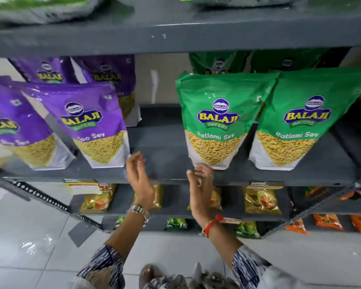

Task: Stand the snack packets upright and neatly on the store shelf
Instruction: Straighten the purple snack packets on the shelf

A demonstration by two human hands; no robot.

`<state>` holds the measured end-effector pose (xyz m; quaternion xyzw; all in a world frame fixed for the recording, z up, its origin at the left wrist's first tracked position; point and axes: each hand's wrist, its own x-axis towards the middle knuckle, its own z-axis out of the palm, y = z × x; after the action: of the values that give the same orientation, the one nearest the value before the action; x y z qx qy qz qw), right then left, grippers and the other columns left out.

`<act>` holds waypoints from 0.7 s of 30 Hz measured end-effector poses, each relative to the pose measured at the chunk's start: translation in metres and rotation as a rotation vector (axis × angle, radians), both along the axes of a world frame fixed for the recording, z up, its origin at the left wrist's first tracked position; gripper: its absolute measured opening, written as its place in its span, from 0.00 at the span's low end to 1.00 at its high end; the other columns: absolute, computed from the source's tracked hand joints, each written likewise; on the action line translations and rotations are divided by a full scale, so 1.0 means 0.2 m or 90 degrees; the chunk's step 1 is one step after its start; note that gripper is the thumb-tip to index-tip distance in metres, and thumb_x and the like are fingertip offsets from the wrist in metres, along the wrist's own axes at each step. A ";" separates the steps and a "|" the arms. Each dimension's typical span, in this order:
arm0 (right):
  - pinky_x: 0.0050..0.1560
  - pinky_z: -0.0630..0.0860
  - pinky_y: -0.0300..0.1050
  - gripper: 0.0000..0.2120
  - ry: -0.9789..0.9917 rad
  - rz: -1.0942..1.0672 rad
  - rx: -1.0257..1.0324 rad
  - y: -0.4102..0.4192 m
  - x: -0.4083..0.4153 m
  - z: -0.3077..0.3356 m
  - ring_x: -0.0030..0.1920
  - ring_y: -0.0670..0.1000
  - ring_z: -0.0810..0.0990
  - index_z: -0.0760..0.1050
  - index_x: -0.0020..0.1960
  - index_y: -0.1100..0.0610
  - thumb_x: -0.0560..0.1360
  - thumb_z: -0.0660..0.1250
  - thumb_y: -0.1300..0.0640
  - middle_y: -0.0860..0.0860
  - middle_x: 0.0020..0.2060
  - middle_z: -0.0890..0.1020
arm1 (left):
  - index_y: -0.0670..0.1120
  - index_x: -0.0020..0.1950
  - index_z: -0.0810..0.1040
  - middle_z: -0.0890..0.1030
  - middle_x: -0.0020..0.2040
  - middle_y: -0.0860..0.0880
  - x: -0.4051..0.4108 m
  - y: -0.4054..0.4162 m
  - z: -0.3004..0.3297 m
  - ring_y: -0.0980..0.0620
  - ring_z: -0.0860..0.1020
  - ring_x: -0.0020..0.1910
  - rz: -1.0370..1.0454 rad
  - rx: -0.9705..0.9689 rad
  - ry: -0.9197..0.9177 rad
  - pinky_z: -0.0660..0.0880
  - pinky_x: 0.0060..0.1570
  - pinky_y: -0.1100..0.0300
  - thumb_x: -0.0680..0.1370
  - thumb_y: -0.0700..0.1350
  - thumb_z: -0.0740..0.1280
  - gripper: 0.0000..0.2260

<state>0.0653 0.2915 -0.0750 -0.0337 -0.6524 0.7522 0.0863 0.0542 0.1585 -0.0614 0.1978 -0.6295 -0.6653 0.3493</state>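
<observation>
Two purple sev packets stand upright at the left of the grey shelf: one near the middle gap, another further left. Two green Ratlami Sev packets stand at the right, one by the gap, one beside it. More purple and green packets stand behind them. My left hand hangs open at the shelf's front edge, its fingertips close to the purple packet's lower right corner. My right hand has loosely curled fingers at the bottom left corner of the nearer green packet; a grip is not evident.
A bare gap of shelf lies between the purple and green packets. An upper shelf overhangs with blurred green packets on top. Lower shelves hold yellow packets and orange packets. Slotted metal uprights slant at both sides. White floor tiles lie below.
</observation>
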 end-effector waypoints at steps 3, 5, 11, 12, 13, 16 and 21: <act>0.51 0.74 0.38 0.13 0.013 0.063 0.023 -0.19 -0.02 0.01 0.51 0.50 0.77 0.71 0.52 0.45 0.69 0.66 0.45 0.53 0.50 0.76 | 0.39 0.56 0.70 0.73 0.51 0.46 0.04 -0.24 0.03 0.57 0.72 0.48 0.096 -0.030 0.026 0.70 0.52 0.62 0.75 0.41 0.56 0.12; 0.52 0.73 0.36 0.11 0.015 0.094 0.018 -0.35 -0.05 0.03 0.50 0.48 0.77 0.71 0.51 0.46 0.70 0.66 0.48 0.53 0.50 0.76 | 0.38 0.57 0.68 0.71 0.49 0.48 0.05 -0.42 0.04 0.66 0.71 0.45 0.123 -0.034 0.028 0.68 0.49 0.70 0.76 0.40 0.56 0.11; 0.65 0.68 0.42 0.26 -0.050 0.174 0.009 -0.83 -0.18 0.11 0.66 0.51 0.71 0.66 0.63 0.49 0.68 0.65 0.42 0.55 0.66 0.72 | 0.40 0.65 0.64 0.68 0.63 0.45 0.04 -0.87 0.08 0.54 0.68 0.60 0.050 0.017 -0.002 0.67 0.54 0.78 0.78 0.40 0.55 0.15; 0.69 0.67 0.47 0.31 -0.059 0.176 0.003 -0.89 -0.21 0.12 0.68 0.52 0.70 0.64 0.66 0.50 0.66 0.65 0.39 0.56 0.68 0.70 | 0.39 0.68 0.63 0.68 0.64 0.45 0.02 -0.91 0.09 0.53 0.67 0.62 0.010 0.014 -0.029 0.66 0.56 0.78 0.79 0.39 0.55 0.17; 0.69 0.67 0.49 0.33 -0.067 0.170 -0.012 -0.93 -0.23 0.12 0.68 0.51 0.70 0.63 0.67 0.51 0.67 0.64 0.39 0.56 0.68 0.70 | 0.39 0.69 0.61 0.68 0.66 0.44 0.00 -0.95 0.08 0.52 0.67 0.63 -0.045 0.013 -0.049 0.67 0.62 0.73 0.80 0.41 0.54 0.18; 0.54 0.75 0.32 0.22 -0.066 0.169 -0.086 -1.04 -0.28 0.09 0.55 0.38 0.78 0.62 0.68 0.56 0.77 0.61 0.51 0.51 0.60 0.75 | 0.40 0.70 0.60 0.67 0.70 0.38 -0.06 -1.06 0.08 0.44 0.68 0.68 -0.187 0.050 -0.070 0.65 0.70 0.47 0.80 0.46 0.55 0.20; 0.46 0.76 0.29 0.23 -0.051 0.160 -0.114 -1.14 -0.27 0.07 0.51 0.37 0.78 0.59 0.69 0.56 0.78 0.59 0.51 0.49 0.57 0.76 | 0.45 0.69 0.59 0.70 0.63 0.50 -0.07 -1.11 0.08 0.59 0.73 0.57 -0.274 0.064 -0.067 0.74 0.51 0.72 0.80 0.43 0.53 0.17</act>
<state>0.0107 0.0638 -0.0617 0.0108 -0.5850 0.8101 -0.0377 0.0394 -0.0633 -0.0452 0.1101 -0.6403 -0.7441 0.1555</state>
